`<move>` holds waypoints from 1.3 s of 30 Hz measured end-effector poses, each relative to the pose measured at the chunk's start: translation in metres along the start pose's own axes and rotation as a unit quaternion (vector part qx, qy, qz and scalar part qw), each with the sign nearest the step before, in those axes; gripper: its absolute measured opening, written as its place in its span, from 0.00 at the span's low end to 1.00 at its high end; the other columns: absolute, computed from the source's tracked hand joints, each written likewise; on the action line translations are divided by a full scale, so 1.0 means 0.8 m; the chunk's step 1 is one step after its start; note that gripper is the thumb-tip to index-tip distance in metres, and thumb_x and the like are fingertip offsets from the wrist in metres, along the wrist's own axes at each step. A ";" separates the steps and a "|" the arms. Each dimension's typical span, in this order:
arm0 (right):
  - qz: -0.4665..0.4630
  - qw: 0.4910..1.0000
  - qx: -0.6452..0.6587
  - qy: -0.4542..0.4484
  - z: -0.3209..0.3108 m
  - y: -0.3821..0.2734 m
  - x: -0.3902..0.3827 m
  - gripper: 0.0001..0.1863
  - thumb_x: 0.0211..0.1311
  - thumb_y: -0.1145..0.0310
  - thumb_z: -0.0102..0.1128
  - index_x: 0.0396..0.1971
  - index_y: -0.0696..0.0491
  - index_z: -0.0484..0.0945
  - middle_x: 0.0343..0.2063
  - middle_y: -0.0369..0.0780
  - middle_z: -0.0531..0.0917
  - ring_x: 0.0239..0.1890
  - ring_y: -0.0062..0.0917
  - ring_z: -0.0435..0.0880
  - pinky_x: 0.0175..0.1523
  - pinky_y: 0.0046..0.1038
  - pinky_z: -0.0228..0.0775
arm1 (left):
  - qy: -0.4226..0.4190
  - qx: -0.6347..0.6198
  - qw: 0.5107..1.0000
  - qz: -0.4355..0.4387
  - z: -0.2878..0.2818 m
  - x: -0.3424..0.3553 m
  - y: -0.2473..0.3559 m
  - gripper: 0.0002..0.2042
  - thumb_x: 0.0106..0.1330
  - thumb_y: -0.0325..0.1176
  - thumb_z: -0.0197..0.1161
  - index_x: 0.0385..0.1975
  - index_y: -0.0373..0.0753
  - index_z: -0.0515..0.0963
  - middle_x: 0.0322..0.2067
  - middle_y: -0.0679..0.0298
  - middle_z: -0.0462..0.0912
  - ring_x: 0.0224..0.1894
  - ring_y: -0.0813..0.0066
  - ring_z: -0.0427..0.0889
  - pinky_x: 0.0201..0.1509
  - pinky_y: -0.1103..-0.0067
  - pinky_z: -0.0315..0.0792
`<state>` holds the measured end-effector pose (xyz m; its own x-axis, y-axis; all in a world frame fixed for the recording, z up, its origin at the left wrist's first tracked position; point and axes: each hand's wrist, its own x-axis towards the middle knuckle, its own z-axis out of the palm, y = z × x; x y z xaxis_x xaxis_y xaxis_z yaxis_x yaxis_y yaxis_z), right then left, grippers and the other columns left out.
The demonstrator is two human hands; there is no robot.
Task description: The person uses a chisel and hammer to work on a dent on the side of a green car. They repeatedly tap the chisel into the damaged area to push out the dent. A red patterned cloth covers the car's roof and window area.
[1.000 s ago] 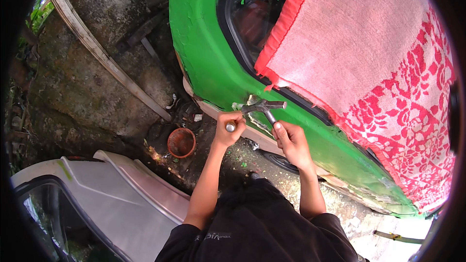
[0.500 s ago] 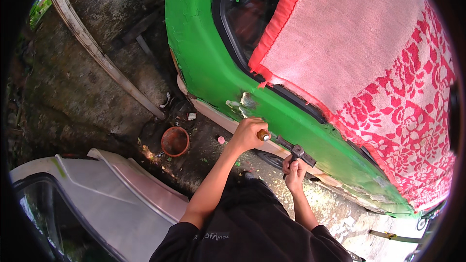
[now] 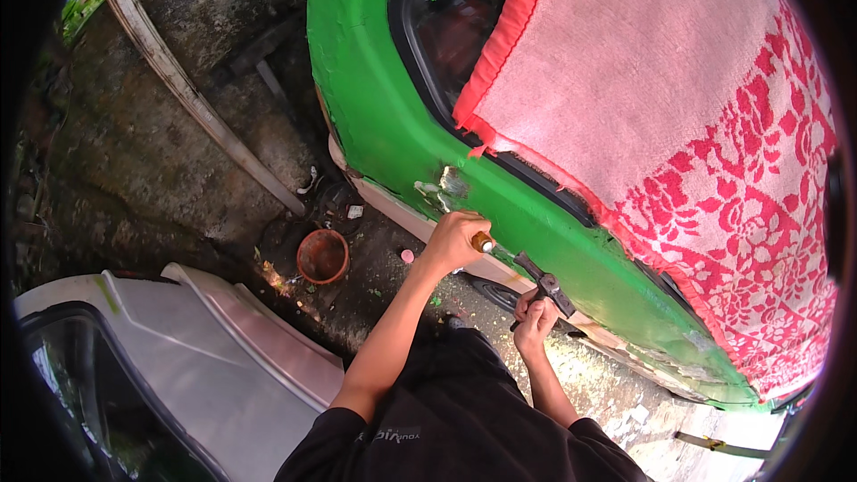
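My left hand (image 3: 457, 239) is closed around the short yellowish handle (image 3: 480, 242) of a tool at the lower part of a green vehicle panel (image 3: 370, 98). The tool's working end is hidden by my hand. My right hand (image 3: 534, 319) grips a dark metal hammer (image 3: 549, 287), whose head is just right of and below the handle's end. Above my left hand, a patch of peeled paint (image 3: 452, 182) shows pale and grey on the panel. A pink and red patterned cloth (image 3: 652, 71) hangs over the panel's dark-framed window (image 3: 451, 27).
A clay pot (image 3: 321, 259) and a small pink item (image 3: 407, 256) lie on the dirty ground. A pale curved strip (image 3: 196, 125) leans across weathered concrete at left. A silver vehicle body (image 3: 196, 339) fills the lower left. A dark oval piece (image 3: 491, 295) lies under the panel.
Over the last second my left hand has moved right, and the hammer has dropped from the peeled patch to below it. Since half a second ago both hands have shifted only slightly.
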<state>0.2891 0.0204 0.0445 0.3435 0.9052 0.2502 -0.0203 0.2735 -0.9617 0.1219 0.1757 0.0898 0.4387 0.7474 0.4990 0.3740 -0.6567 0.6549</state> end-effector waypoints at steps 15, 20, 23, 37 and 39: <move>-0.041 0.997 -0.048 -0.035 -0.006 0.037 0.011 0.28 0.77 0.46 0.45 0.22 0.54 0.65 0.15 0.31 0.62 0.17 0.13 0.58 0.23 0.19 0.50 | 0.008 0.000 1.000 -0.018 0.004 0.001 -0.005 0.06 0.45 0.22 0.66 0.20 0.34 0.74 0.21 0.54 0.77 0.30 0.53 0.80 0.33 0.62 0.72; -0.032 0.973 -0.216 -0.074 -0.014 0.040 0.028 0.31 0.77 0.47 0.46 0.19 0.57 0.68 0.13 0.30 0.66 0.17 0.13 0.62 0.21 0.20 0.50 | 0.006 0.007 1.000 -0.028 0.011 -0.001 -0.008 0.06 0.45 0.22 0.66 0.20 0.33 0.74 0.21 0.54 0.77 0.30 0.53 0.80 0.33 0.62 0.72; -0.015 0.989 -0.136 -0.061 -0.020 0.041 0.026 0.30 0.77 0.47 0.48 0.20 0.57 0.68 0.14 0.30 0.66 0.16 0.13 0.61 0.21 0.20 0.50 | 0.005 0.018 0.999 -0.040 0.009 0.001 -0.005 0.06 0.46 0.23 0.67 0.20 0.34 0.74 0.22 0.55 0.78 0.30 0.53 0.80 0.34 0.62 0.72; 0.058 0.997 0.015 -0.048 -0.020 -0.010 0.024 0.29 0.77 0.48 0.47 0.22 0.57 0.66 0.14 0.29 0.63 0.15 0.10 0.56 0.19 0.18 0.44 | 0.046 0.030 0.998 0.018 0.008 0.000 0.004 0.10 0.45 0.23 0.70 0.17 0.36 0.72 0.19 0.60 0.77 0.28 0.59 0.79 0.38 0.66 0.73; 0.020 0.998 -0.035 -0.057 -0.019 -0.023 0.029 0.29 0.77 0.47 0.48 0.22 0.57 0.66 0.15 0.30 0.63 0.15 0.11 0.56 0.20 0.19 0.44 | 0.052 0.021 0.998 0.008 0.002 0.001 0.005 0.11 0.46 0.23 0.70 0.17 0.35 0.71 0.19 0.59 0.76 0.27 0.59 0.78 0.36 0.66 0.71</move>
<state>0.3116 0.0313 0.0665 0.2342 0.9474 0.2183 0.0347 0.2163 -0.9757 0.1249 0.1735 0.0916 0.3587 0.7423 0.5660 0.4034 -0.6701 0.6231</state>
